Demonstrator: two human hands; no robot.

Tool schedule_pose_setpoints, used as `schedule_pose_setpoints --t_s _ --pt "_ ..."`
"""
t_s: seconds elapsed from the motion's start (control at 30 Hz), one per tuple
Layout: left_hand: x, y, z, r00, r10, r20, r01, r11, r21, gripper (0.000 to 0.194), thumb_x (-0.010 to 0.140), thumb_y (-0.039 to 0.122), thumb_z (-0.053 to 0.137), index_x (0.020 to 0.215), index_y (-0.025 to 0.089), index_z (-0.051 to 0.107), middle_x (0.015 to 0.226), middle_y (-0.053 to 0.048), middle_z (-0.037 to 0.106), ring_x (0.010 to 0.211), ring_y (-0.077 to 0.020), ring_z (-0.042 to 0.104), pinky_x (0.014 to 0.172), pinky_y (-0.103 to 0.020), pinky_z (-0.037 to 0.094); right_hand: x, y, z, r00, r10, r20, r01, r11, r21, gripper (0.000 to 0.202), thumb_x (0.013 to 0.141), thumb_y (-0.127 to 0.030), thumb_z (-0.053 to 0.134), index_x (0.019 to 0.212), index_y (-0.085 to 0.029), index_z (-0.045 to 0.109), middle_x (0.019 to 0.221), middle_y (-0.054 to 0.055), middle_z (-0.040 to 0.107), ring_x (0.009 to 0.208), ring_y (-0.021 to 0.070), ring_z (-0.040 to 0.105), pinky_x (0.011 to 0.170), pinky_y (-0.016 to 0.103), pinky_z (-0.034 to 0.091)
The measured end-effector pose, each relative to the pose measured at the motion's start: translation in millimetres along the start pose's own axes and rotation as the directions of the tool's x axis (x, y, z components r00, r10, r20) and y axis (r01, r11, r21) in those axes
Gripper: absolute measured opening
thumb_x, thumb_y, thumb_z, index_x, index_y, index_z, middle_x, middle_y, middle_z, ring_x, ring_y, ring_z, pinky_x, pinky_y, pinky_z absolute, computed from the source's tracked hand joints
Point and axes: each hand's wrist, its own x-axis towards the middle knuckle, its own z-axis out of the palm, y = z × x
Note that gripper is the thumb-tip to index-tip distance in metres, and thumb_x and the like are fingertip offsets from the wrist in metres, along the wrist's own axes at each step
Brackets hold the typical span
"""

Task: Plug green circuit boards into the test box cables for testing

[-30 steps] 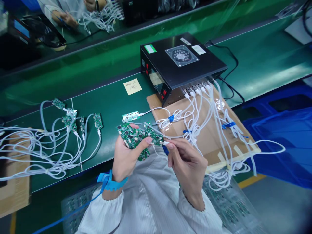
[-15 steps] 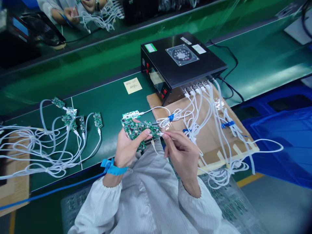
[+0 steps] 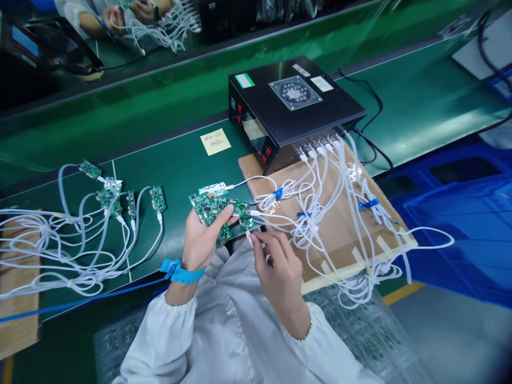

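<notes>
Several green circuit boards (image 3: 208,208) are fanned out in my left hand (image 3: 204,237), its thumb pressed on top of them. A blue wrist strap (image 3: 184,272) circles that wrist. My right hand (image 3: 279,264) pinches the white plug of a cable (image 3: 248,236) at the lower right board of the bunch. Another white plug (image 3: 253,213) sits at the right edge of the boards, out of my fingers. A paler board (image 3: 213,189) with a cable plugged in lies just beyond the bunch.
A black box with a fan (image 3: 296,101) stands behind, white cables (image 3: 316,213) running from it over a cardboard sheet (image 3: 340,229). More cabled boards (image 3: 158,198) lie left. A yellow note (image 3: 215,142) is on the green bench. Across the partition, another person's hands (image 3: 116,20) hold cables.
My right hand has let go of the plug at the boards' right edge and moved down and left to the lower plug. My left hand still holds the boards. The view has shifted slightly.
</notes>
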Motion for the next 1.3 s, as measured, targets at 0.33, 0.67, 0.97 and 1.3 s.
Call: schedule_pose_setpoints --t_s 0.33,0.67,0.97,1.3 --pt "15 -7 -3.9 0.993 0.113 -0.038 -0.113 0.994 -0.008 0.05 0.068 0.034 0.094 0.106 0.016 0.067 0.104 -0.005 0.075 0.092 -0.0183 0.074 0.081 -0.032 0.067 -12 7 10 0.968 0.059 0.244 -0.004 0.976 -0.218 0.024 0.108 -0.026 0.047 0.113 -0.016 0.069 0.102 0.009 0.075 0.07 0.0203 0.075 0.048 0.028 0.047" --pt "21 -6 -11.1 0.977 0.207 -0.055 -0.192 0.961 0.198 0.052 0.073 0.043 0.09 0.109 0.018 0.061 0.089 -0.002 0.073 0.07 -0.0164 0.072 0.067 -0.029 0.062 -11 9 -35 0.944 0.087 0.319 -0.153 0.97 0.188 0.015 0.104 -0.02 0.056 0.114 -0.021 0.067 0.108 0.007 0.071 0.09 0.0169 0.073 0.075 0.026 0.057" --pt "-17 -16 -27.8 0.992 0.123 -0.008 -0.114 0.941 0.318 0.039 0.084 0.045 0.081 0.103 0.021 0.057 0.07 0.005 0.061 0.047 -0.0109 0.057 0.052 -0.025 0.046 -5 4 -24 0.963 0.147 0.226 -0.201 0.95 0.238 0.013 0.103 -0.019 0.057 0.113 -0.021 0.065 0.105 0.006 0.069 0.089 0.0162 0.07 0.073 0.026 0.055" --pt "-40 -26 -46.5 0.998 -0.066 -0.003 0.064 0.955 0.288 0.041 0.085 0.046 0.079 0.11 0.021 0.058 0.066 0.005 0.058 0.049 -0.0114 0.055 0.05 -0.024 0.045 -2 0 -3 0.96 0.136 0.244 -0.146 0.989 0.026 0.017 0.107 -0.024 0.05 0.115 -0.018 0.063 0.106 0.008 0.07 0.077 0.0185 0.071 0.067 0.031 0.055"
